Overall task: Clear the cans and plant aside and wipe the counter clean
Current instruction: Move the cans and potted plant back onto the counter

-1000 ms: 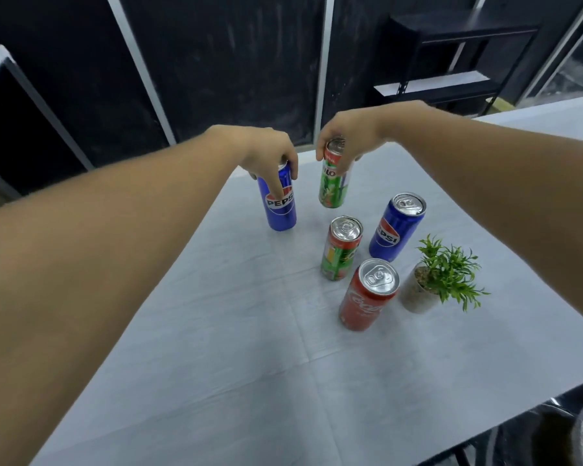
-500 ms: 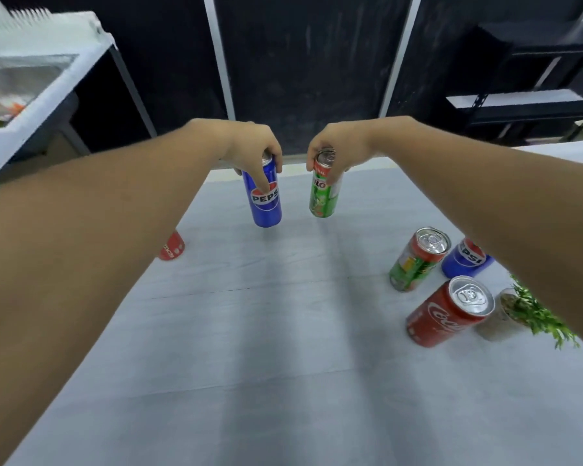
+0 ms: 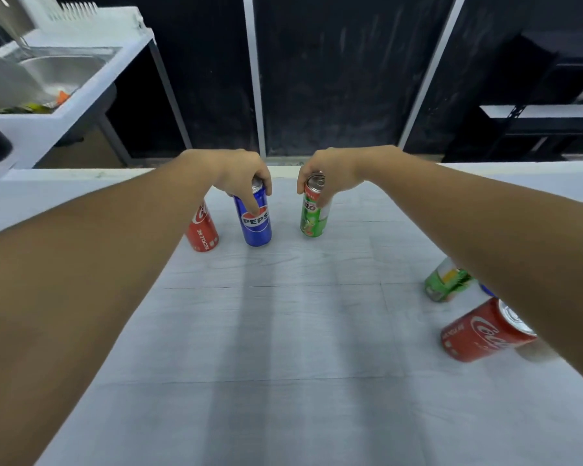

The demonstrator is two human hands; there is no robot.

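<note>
My left hand [image 3: 241, 173] grips the top of a blue Pepsi can [image 3: 254, 223] that stands on the grey counter [image 3: 283, 331] near its far edge. My right hand [image 3: 327, 173] grips the top of a green Milo can [image 3: 313, 216] just to the right of it. A red Coca-Cola can [image 3: 204, 230] stands to the left of the Pepsi can, partly behind my left arm. At the right, another green can [image 3: 443, 282] and a red Coca-Cola can [image 3: 482, 331] show below my right arm. The plant is hidden.
A steel sink [image 3: 58, 72] in a white unit with a dish rack [image 3: 81, 15] lies at the far left. Dark wall panels stand behind the counter. A black shelf rack [image 3: 546, 116] is at the far right.
Both hands have carried their cans to the left along the far edge, and the cans now stand beside the red can there. The view has swung left; the plant has left sight.
</note>
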